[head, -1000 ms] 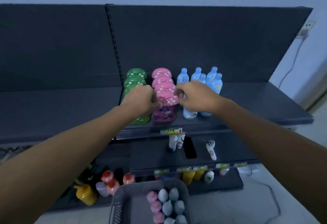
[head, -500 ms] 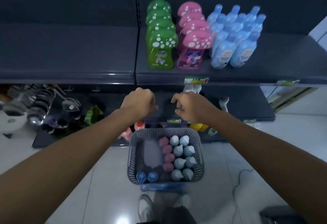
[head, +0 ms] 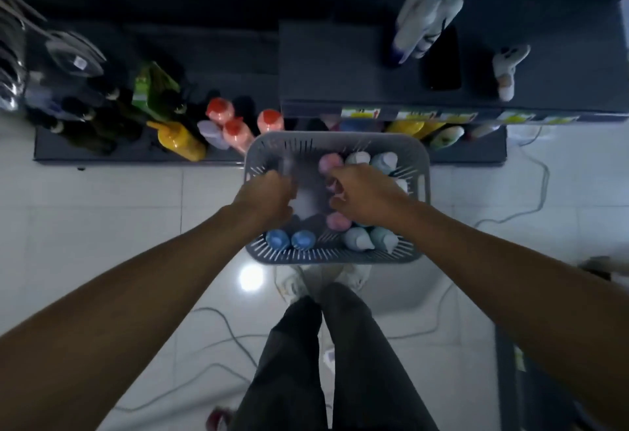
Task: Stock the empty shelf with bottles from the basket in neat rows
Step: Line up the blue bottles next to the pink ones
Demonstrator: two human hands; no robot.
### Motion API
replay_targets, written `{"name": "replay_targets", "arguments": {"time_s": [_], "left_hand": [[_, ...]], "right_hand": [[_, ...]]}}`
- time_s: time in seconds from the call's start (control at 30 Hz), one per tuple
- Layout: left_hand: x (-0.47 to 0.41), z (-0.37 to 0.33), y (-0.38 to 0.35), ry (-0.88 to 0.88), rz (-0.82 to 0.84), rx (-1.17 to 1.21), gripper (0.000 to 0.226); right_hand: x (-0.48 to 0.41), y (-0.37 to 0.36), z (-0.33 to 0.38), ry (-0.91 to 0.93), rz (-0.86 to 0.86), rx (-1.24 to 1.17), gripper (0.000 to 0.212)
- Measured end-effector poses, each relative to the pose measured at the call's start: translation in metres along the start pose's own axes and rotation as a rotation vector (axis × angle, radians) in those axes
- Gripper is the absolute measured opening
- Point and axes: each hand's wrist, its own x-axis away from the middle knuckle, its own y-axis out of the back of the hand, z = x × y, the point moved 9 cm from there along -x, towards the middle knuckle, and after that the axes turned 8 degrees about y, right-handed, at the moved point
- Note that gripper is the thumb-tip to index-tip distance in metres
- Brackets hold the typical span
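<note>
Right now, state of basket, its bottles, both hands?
basket: partly full, left part bare.
pink bottles: upright, one column.
blue bottles: two, upright, near-left corner.
pale bottles: upright, right side.
left hand: curled, over bare part; grip unclear.
right hand: curled at pink bottles; grip unclear.

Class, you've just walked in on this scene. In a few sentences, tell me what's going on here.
A person stands over a grey basket on the floor, with both hands down inside it. The right hand is at the pink bottles; whether it grips one is unclear. The left hand is over the bare part. Two blue bottles and some pale bottles stand at the near end.
</note>
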Motion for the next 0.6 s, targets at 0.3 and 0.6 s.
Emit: {"name": "replay_targets", "arguments": {"time_s": [0.3,0.6], "left_hand": [[-0.017,0.013,-0.09,-0.045,0.153,-0.101,0.033],[-0.023,0.013,-0.106,-0.018,0.107,-0.123,0.022]], "right_hand": [[-0.029,-0.123,-0.002,0.007,0.122,0.015,0.031],[-0.042,-0.158,0.006,-0.017,0.112,0.043,0.032]]}}
